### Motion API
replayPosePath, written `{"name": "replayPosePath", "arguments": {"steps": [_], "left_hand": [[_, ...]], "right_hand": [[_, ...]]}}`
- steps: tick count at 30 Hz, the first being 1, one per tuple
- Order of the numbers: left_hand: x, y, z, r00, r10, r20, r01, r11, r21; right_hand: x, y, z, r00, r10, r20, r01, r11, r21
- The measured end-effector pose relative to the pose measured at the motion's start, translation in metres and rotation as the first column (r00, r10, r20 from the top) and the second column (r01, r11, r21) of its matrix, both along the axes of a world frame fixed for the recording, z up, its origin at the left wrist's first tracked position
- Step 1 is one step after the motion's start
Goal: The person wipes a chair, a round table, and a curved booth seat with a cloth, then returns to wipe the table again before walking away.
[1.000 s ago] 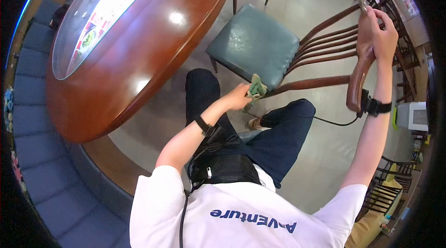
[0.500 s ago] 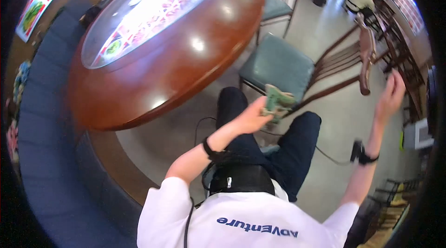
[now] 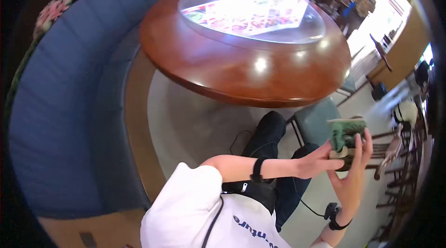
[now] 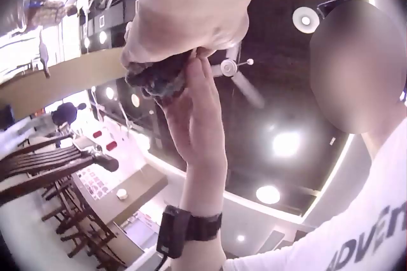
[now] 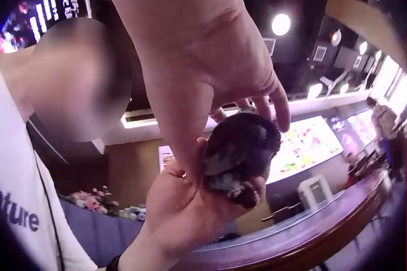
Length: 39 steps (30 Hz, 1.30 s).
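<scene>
R hand [image 3: 353,178] let go of the chair [image 3: 390,150], now joins L hand [image 3: 320,159]; both grips clamped on green cloth [image 3: 346,132].

Green cloth [image 3: 346,132], crumpled into a wad, mottled with darker patches. Held in the air in front of the body, between left hand [image 3: 316,159] and right hand [image 3: 352,173], touching both; upper part protruding above the fingers.

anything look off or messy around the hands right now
Nothing stands out. Both hands, left hand and right hand, hold a crumpled green cloth between them above the chair. The round table shows no spill or damage.
</scene>
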<state>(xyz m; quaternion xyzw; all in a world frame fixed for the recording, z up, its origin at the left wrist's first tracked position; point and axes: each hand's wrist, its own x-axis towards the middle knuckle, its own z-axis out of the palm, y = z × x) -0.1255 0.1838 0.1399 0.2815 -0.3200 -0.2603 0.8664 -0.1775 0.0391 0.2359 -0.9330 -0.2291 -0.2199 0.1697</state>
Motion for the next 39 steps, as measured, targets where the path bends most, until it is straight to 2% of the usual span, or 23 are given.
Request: {"name": "replayPosePath", "arguments": {"steps": [2, 3, 6, 9, 13, 15, 17, 18, 19, 20, 21, 22, 24, 25, 26, 27, 29, 32, 33, 35, 37, 38, 39], "left_hand": [[-0.013, 0.027, -0.002, 0.988, 0.097, 0.123, -0.103, 0.994, 0.040], [-0.024, 0.046, 0.008, 0.973, 0.174, 0.149, -0.189, 0.977, 0.097], [-0.036, 0.067, 0.008, 0.932, 0.348, 0.098, -0.357, 0.929, 0.094], [-0.050, 0.066, 0.007, 0.856, 0.510, 0.083, -0.517, 0.843, 0.148], [-0.047, 0.052, -0.005, 0.857, 0.513, 0.032, -0.508, 0.834, 0.215], [-0.039, 0.041, -0.002, 0.804, 0.586, 0.100, -0.591, 0.772, 0.233], [-0.031, 0.036, -0.004, 0.867, 0.493, 0.065, -0.483, 0.803, 0.350], [-0.028, 0.031, -0.008, 0.824, 0.555, 0.110, -0.556, 0.758, 0.341], [-0.027, 0.036, -0.012, 0.827, 0.556, 0.087, -0.550, 0.764, 0.337], [-0.029, 0.044, -0.009, 0.790, 0.576, 0.210, -0.605, 0.680, 0.414], [-0.027, 0.055, -0.009, 0.751, 0.566, 0.341, -0.657, 0.585, 0.476], [-0.022, 0.062, -0.031, 0.717, 0.582, 0.384, -0.695, 0.550, 0.463], [-0.017, 0.100, -0.046, 0.754, 0.575, 0.319, -0.651, 0.583, 0.487], [-0.015, 0.120, -0.055, 0.773, 0.581, 0.254, -0.619, 0.605, 0.500], [-0.013, 0.141, -0.067, 0.721, 0.634, 0.280, -0.673, 0.544, 0.501], [-0.013, 0.167, -0.077, 0.725, 0.637, 0.261, -0.665, 0.549, 0.507], [-0.012, 0.223, -0.092, 0.656, 0.693, 0.297, -0.694, 0.400, 0.599], [-0.010, 0.309, -0.082, 0.499, 0.815, 0.296, -0.691, 0.168, 0.703], [-0.013, 0.336, -0.084, 0.406, 0.866, 0.293, -0.680, 0.071, 0.730], [-0.024, 0.382, -0.124, 0.142, 0.989, 0.045, -0.649, 0.058, 0.759], [-0.043, 0.424, -0.147, -0.097, 0.982, 0.162, -0.503, -0.189, 0.843], [-0.061, 0.439, -0.160, -0.124, 0.977, 0.173, -0.405, -0.209, 0.890], [-0.090, 0.421, -0.167, -0.150, 0.969, 0.194, -0.299, -0.232, 0.926]], "right_hand": [[0.019, 0.028, 0.001, 0.988, 0.152, 0.012, -0.152, 0.988, 0.008], [0.026, 0.044, 0.004, 0.970, 0.241, -0.021, -0.237, 0.966, 0.100], [0.045, 0.063, 0.000, 0.888, 0.457, -0.045, -0.443, 0.878, 0.182], [0.057, 0.063, -0.011, 0.797, 0.595, -0.104, -0.552, 0.787, 0.275], [0.066, 0.049, -0.027, 0.774, 0.620, -0.127, -0.559, 0.764, 0.322], [0.073, 0.035, -0.032, 0.799, 0.580, -0.158, -0.515, 0.795, 0.320], [0.080, 0.021, -0.036, 0.805, 0.569, -0.170, -0.487, 0.796, 0.359], [0.088, 0.012, -0.039, 0.806, 0.565, -0.178, -0.474, 0.795, 0.378], [0.095, 0.009, -0.043, 0.806, 0.562, -0.188, -0.460, 0.794, 0.398], [0.103, 0.009, -0.047, 0.813, 0.551, -0.190, -0.435, 0.791, 0.431], [0.110, 0.015, -0.048, 0.803, 0.547, -0.236, -0.392, 0.783, 0.484], [0.115, 0.026, -0.050, 0.790, 0.543, -0.284, -0.357, 0.784, 0.507], [0.128, 0.060, -0.053, 0.775, 0.531, -0.342, -0.304, 0.789, 0.535], [0.134, 0.083, -0.055, 0.738, 0.582, -0.342, -0.356, 0.766, 0.536], [0.139, 0.109, -0.056, 0.693, 0.634, -0.343, -0.411, 0.738, 0.535], [0.144, 0.137, -0.055, 0.677, 0.642, -0.359, -0.434, 0.743, 0.511], [0.162, 0.193, -0.059, 0.641, 0.672, -0.371, -0.505, 0.733, 0.457], [0.186, 0.271, -0.062, 0.548, 0.717, -0.431, -0.574, 0.697, 0.430], [0.190, 0.297, -0.062, 0.504, 0.741, -0.444, -0.600, 0.670, 0.438], [0.200, 0.348, -0.061, 0.389, 0.775, -0.497, -0.649, 0.614, 0.450], [0.200, 0.393, -0.058, 0.336, 0.753, -0.566, -0.616, 0.630, 0.472], [0.199, 0.410, -0.051, 0.307, 0.741, -0.597, -0.619, 0.632, 0.467], [0.191, 0.394, -0.042, 0.279, 0.726, -0.629, -0.614, 0.638, 0.464]]}}
